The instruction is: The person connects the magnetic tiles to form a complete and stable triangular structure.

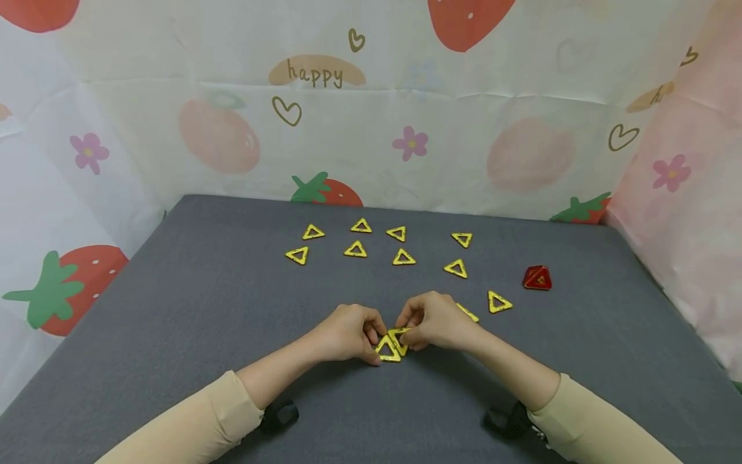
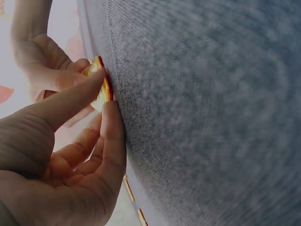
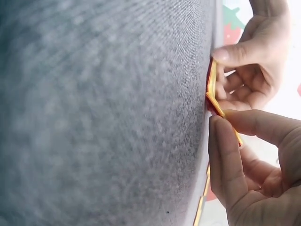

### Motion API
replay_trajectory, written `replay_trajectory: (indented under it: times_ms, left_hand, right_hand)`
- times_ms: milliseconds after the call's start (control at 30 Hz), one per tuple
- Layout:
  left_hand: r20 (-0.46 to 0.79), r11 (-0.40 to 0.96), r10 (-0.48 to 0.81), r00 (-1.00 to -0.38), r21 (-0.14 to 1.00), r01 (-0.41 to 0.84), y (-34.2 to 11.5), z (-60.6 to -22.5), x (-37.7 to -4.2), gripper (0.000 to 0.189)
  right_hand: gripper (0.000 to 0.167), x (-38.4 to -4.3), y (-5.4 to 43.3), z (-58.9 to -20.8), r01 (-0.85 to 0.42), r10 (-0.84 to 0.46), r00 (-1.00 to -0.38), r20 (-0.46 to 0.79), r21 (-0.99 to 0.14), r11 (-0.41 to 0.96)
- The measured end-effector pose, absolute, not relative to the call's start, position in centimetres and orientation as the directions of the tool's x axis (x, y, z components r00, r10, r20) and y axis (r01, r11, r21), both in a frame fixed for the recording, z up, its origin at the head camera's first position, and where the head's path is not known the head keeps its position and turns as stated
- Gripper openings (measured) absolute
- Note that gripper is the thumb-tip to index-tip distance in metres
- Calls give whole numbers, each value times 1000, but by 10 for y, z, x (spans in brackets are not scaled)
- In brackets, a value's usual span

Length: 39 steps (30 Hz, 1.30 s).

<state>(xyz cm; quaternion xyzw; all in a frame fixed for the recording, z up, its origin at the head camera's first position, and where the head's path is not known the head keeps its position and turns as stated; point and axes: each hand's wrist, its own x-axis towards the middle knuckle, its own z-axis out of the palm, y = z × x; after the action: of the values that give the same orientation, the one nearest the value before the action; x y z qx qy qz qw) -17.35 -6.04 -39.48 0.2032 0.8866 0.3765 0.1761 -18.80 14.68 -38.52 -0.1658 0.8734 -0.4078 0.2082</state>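
Note:
Near the middle of the table, my left hand (image 1: pixel 350 332) pinches the left one of two yellow triangle frames (image 1: pixel 389 359) between thumb and fingers. My right hand (image 1: pixel 437 322) pinches the second yellow triangle frame (image 1: pixel 397 331), which meets the first along one side. Seen from the right wrist, the second frame (image 3: pixel 216 104) tilts at an angle to the first (image 3: pixel 212 77), and their undersides look red. In the left wrist view, the left thumb and a finger grip the near frame (image 2: pixel 110 88). Fingers hide parts of both frames.
Several yellow triangle frames (image 1: pixel 355 255) lie spread in loose rows across the back of the grey table (image 1: pixel 174 309). One frame (image 1: pixel 499 309) and a partly hidden one (image 1: pixel 468 313) lie beyond the right hand. A red triangular piece (image 1: pixel 537 278) lies farther right. Printed curtains (image 1: pixel 371 116) surround the table.

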Motion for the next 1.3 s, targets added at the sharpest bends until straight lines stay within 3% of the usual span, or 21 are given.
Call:
replay_trajectory:
  times_ms: [533,800,1000,1300]
  left_hand:
    - [-108,640,533,-839,700,317,-62,-396,-173,24]
    - [-103,631,531,-841,710,312,-63,-398,-173,25]
    - [-110,628,529,-842,717,302,-63,-397,-173,25]
    - [-121,616,533,-838,734,286,-64,-397,-174,27]
  right_hand:
    - [13,-186,145,-385,-82,-481,-836,-265,-806,586]
    - [34,-192,152,-387,-119,-610,-744,-271,-845,521]
    - [42,-196,157,-389,-66,-693,-670,-267,-908,414]
    - [42,-196,156,-390,-57,-713,-648,-266,-917,394]
